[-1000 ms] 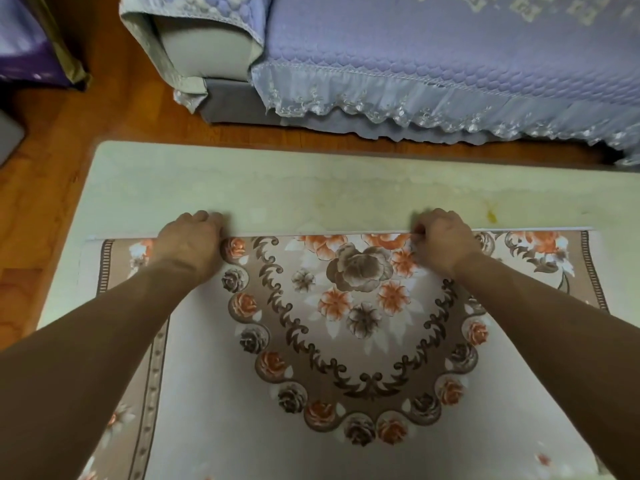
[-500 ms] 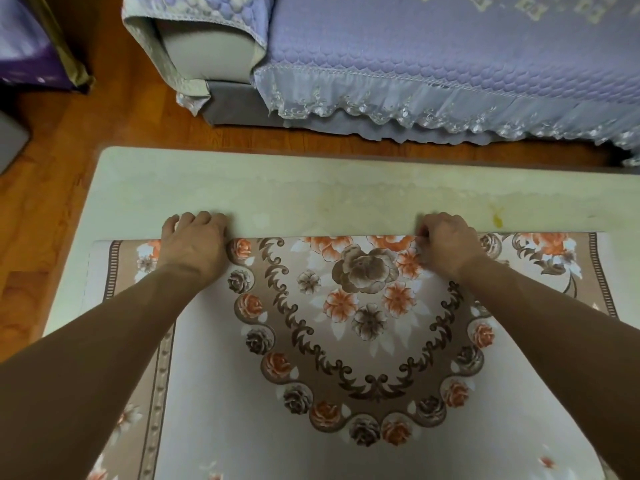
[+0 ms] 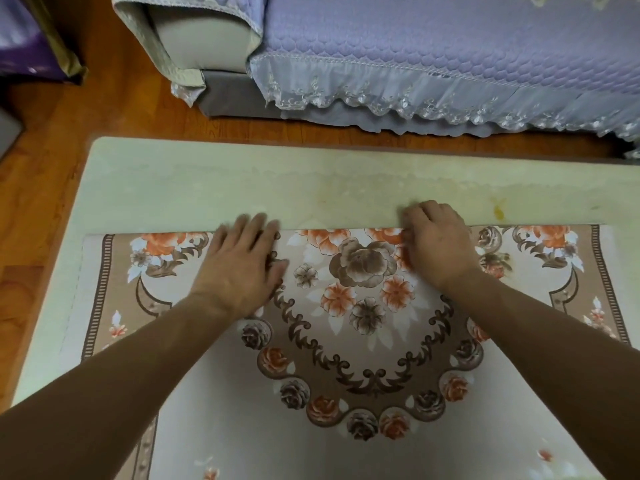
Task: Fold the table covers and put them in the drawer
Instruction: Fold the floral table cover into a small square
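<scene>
left hand [image 3: 242,263] lay flat on the table cover [image 3: 346,341]; right hand [image 3: 438,245] pinched its far folded edge. that edge ran left-right across the surface [image 3: 207,181].

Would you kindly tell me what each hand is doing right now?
Left hand: open, fingers straight, pressing flat on the table cover.
Right hand: fingers curled at the cover's far edge; whether it pinches the cover cannot be told.

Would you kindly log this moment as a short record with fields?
cover: floral beige-and-brown table cover, folded, far edge straight
surface: pale cream table
left hand: flat, fingers straight, pressing the cover near the far edge
right hand: fingers curled at the far edge
background: lilac quilted sofa, wooden floor
drawer: not visible
</scene>
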The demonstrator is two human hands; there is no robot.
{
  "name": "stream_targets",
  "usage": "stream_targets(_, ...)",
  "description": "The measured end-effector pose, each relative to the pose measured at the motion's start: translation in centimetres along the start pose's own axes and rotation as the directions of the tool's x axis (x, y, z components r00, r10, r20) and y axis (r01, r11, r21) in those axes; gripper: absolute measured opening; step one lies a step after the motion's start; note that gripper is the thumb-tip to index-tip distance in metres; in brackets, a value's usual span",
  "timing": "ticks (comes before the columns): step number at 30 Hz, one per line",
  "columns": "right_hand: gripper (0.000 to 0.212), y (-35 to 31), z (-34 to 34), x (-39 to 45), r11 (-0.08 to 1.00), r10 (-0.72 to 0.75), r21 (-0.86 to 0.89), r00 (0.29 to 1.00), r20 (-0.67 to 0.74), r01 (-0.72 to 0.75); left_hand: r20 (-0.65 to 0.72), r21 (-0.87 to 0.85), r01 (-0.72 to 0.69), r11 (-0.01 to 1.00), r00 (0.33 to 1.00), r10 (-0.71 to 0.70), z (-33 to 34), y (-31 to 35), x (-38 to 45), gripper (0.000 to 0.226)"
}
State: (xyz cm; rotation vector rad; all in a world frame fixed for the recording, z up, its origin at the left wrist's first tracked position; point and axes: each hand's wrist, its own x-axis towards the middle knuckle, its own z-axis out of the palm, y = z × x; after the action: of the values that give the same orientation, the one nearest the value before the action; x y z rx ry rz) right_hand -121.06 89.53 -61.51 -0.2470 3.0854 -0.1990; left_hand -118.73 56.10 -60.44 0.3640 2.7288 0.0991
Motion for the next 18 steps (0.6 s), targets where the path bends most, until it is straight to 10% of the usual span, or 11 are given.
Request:
stream_targets(6, 0.073, -2.0, 1.2, -2.5, 0.997, -0.063, -0.020, 0.945, 0.322, 0.073, -0.090, 0.073, 0.039, 0.997, 0.995, -0.033, 1.0, 0.9, -0.4, 0.075)
stream_targets(12, 0.066, 1.3, -0.5, -5.1, 0.977, 0.195, 0.058, 0.973, 0.124, -0.204, -0.100, 0.071, 0.019, 0.997, 0.995, -0.012, 0.0, 4.9, -0.9, 0.075)
stream_targets(18, 0.060, 13.3, -2.8, -14.1, 0.826, 0.555, 0.070, 0.829, 0.071, -0.560, 0.000, 0.043, -0.307, 0.951, 0.952, 0.307, 1.3, 17.6, -0.4, 0.069)
